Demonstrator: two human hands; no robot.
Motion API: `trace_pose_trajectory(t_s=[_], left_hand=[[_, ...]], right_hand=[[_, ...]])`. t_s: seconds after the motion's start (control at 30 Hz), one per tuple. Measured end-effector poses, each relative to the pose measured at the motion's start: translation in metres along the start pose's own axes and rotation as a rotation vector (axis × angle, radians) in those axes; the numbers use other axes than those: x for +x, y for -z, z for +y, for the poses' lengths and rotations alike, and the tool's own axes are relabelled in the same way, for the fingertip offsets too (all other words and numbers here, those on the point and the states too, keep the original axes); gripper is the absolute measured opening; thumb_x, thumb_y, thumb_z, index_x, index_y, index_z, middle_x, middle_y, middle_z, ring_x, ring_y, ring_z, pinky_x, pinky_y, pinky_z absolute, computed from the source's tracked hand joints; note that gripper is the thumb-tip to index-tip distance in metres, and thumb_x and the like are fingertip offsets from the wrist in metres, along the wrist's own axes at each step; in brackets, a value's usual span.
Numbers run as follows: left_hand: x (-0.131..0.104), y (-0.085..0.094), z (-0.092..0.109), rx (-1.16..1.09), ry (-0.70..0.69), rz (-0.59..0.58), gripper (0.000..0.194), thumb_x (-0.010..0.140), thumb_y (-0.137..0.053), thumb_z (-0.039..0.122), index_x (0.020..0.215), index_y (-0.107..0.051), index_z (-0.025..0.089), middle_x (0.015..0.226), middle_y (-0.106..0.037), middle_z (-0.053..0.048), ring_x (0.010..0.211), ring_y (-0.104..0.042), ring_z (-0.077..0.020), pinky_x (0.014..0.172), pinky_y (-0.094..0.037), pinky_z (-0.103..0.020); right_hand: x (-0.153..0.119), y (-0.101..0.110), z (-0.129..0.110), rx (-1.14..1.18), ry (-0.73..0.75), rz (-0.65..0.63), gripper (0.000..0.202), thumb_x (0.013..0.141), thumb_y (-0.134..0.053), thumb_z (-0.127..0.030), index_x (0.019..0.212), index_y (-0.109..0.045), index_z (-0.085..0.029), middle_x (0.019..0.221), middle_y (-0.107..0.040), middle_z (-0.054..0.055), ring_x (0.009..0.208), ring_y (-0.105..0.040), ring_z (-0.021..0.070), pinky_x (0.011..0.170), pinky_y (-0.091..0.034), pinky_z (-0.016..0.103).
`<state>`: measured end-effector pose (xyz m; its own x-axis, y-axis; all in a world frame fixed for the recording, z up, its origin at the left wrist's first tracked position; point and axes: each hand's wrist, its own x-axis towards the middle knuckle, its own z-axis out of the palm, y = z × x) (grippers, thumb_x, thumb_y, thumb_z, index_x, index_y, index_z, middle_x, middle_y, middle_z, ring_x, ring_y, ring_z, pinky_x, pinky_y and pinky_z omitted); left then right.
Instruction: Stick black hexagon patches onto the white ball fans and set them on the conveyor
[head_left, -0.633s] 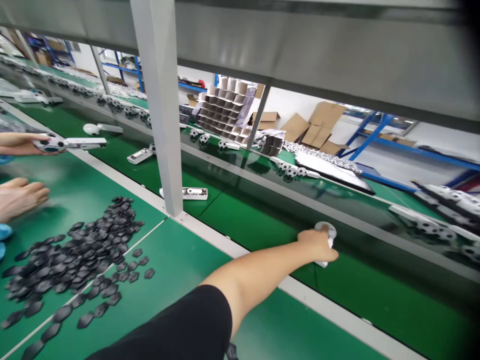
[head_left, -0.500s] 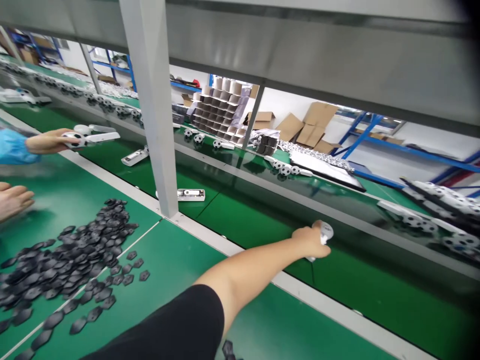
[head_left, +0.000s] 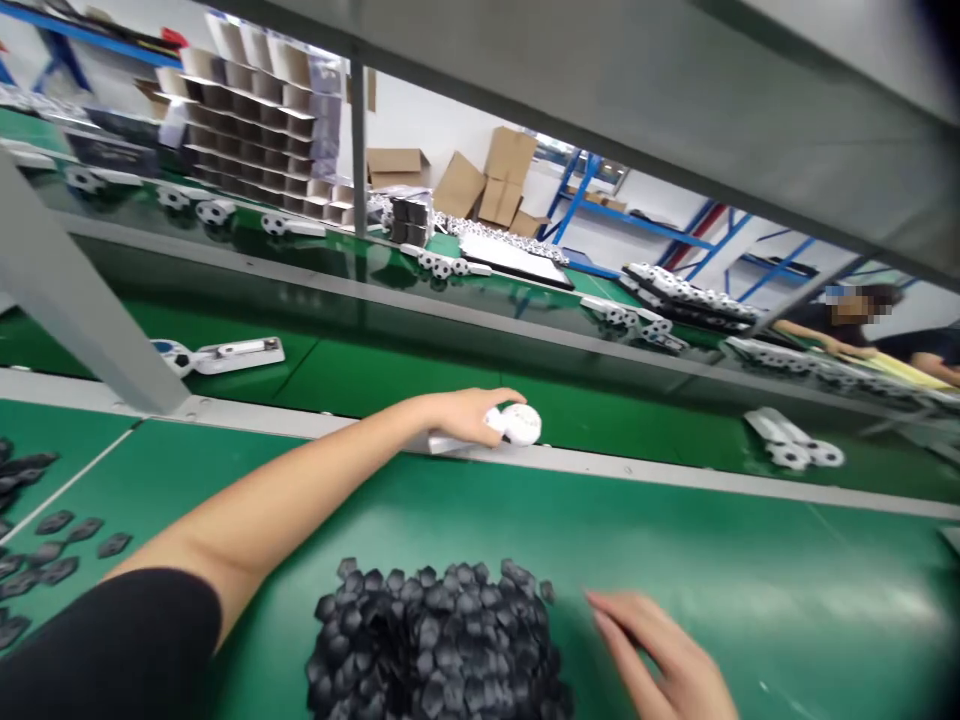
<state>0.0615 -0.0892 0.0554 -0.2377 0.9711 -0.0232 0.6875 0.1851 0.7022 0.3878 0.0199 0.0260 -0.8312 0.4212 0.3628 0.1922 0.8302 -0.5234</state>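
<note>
Head camera: on a green assembly bench, the person's left hand [head_left: 466,414] reaches out at arm's length and grips a white handheld device [head_left: 504,427], fingers curled over its handle while the round white head sticks out to the right. The device sits at the metal rail between the near work surface and the conveyor belt [head_left: 375,375]. The right hand [head_left: 660,655] lies low at the bottom edge, fingers loosely spread and flat, holding nothing, just beside a heap of black hexagonal pieces [head_left: 442,645].

Half a second ago the same left hand held the device farther out over the belt, well to the right of the grey upright post [head_left: 67,300]; now hand and device are drawn in to the rail, and the view has swung right, so the post stands at the far left. The co-worker's hands seen earlier at the left have gone from sight, and another worker [head_left: 855,320] shows at the far right. A second white device [head_left: 225,354] lies on the belt.

No brand, label or writing can be read anywhere in this view.
</note>
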Motion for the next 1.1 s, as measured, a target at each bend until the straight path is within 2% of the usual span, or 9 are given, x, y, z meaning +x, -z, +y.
trace_pose_trajectory(t_s=[0.07,0.17,0.27,0.43,0.53,0.67,0.73,0.83,1.1], left_hand=[[-0.018,-0.010,0.007,0.046,0.030,0.000,0.076,0.067,-0.061,0.027,0.139,-0.039,0.036,0.102,-0.066,0.002,0.081,-0.064,-0.0194,0.061,-0.043,-0.022],[-0.043,-0.025,0.012,0.125,0.120,0.031,0.077,0.065,-0.062,0.022,0.137,-0.041,0.040,0.097,-0.067,0.003,0.073,-0.063,-0.0190,0.057,-0.039,-0.022],[-0.060,-0.038,0.015,0.223,0.175,0.078,0.075,0.068,-0.063,0.026,0.137,-0.040,0.042,0.102,-0.067,0.003,0.081,-0.064,-0.0220,0.061,-0.040,-0.024],[-0.057,-0.053,0.023,0.402,0.237,0.159,0.067,0.078,-0.058,0.057,0.138,-0.040,0.037,0.111,-0.064,-0.004,0.093,-0.063,-0.0272,0.074,-0.044,-0.030],[-0.048,-0.058,0.026,0.524,0.246,0.102,0.068,0.084,-0.049,0.061,0.145,-0.031,0.037,0.108,-0.064,-0.007,0.090,-0.064,-0.0277,0.072,-0.045,-0.032],[-0.047,-0.061,0.026,0.569,0.278,0.047,0.079,0.081,-0.053,0.061,0.149,-0.021,0.034,0.109,-0.063,-0.009,0.095,-0.063,-0.0296,0.076,-0.047,-0.035],[-0.048,-0.062,0.024,0.564,0.291,0.047,0.081,0.080,-0.056,0.058,0.149,-0.021,0.031,0.111,-0.062,-0.010,0.098,-0.062,-0.0299,0.078,-0.048,-0.037],[-0.051,-0.063,0.022,0.537,0.247,0.072,0.072,0.085,-0.051,0.053,0.147,-0.025,0.027,0.119,-0.058,-0.010,0.099,-0.062,-0.0280,0.081,-0.048,-0.037],[-0.050,-0.060,0.020,0.489,0.179,0.038,0.078,0.084,-0.050,0.060,0.148,-0.022,0.025,0.126,-0.052,-0.011,0.103,-0.060,-0.0280,0.084,-0.048,-0.036]], right_hand=[[0.024,-0.015,0.001,0.137,0.078,-0.304,0.024,0.095,-0.049,-0.032,0.106,-0.070,-0.031,0.092,-0.068,0.004,0.088,-0.066,0.0208,0.080,-0.057,0.034],[0.052,-0.039,-0.002,0.142,0.214,-0.500,0.022,0.089,-0.059,-0.021,0.107,-0.071,-0.023,0.094,-0.066,0.005,0.088,-0.064,0.0184,0.081,-0.054,0.029],[0.050,-0.052,-0.008,-0.079,0.411,-0.574,0.015,0.085,-0.063,-0.015,0.096,-0.073,-0.019,0.089,-0.066,0.006,0.082,-0.062,0.0198,0.074,-0.053,0.030],[0.036,-0.055,-0.017,-0.436,0.560,-0.510,0.023,0.076,-0.064,-0.001,0.093,-0.070,-0.013,0.080,-0.067,0.008,0.070,-0.063,0.0233,0.060,-0.050,0.031],[0.067,-0.049,-0.018,-0.276,0.470,-0.556,0.020,0.080,-0.059,0.000,0.087,-0.069,-0.016,0.077,-0.067,0.005,0.067,-0.063,0.0181,0.061,-0.047,0.026],[0.119,-0.049,-0.010,0.109,0.261,-0.407,0.012,0.083,-0.061,-0.005,0.083,-0.064,-0.016,0.082,-0.065,0.003,0.077,-0.061,0.0167,0.071,-0.046,0.026],[0.130,-0.057,-0.005,0.277,0.201,-0.340,0.010,0.082,-0.063,-0.006,0.080,-0.063,-0.016,0.082,-0.062,0.003,0.075,-0.059,0.0149,0.069,-0.045,0.024],[0.126,-0.071,-0.002,0.450,0.142,-0.351,0.009,0.085,-0.060,-0.009,0.079,-0.060,-0.016,0.074,-0.059,0.000,0.066,-0.056,0.0125,0.061,-0.043,0.022],[0.121,-0.078,-0.012,0.232,0.318,-0.322,0.013,0.086,-0.056,-0.005,0.079,-0.060,-0.015,0.080,-0.060,0.004,0.074,-0.056,0.0167,0.068,-0.042,0.026]])
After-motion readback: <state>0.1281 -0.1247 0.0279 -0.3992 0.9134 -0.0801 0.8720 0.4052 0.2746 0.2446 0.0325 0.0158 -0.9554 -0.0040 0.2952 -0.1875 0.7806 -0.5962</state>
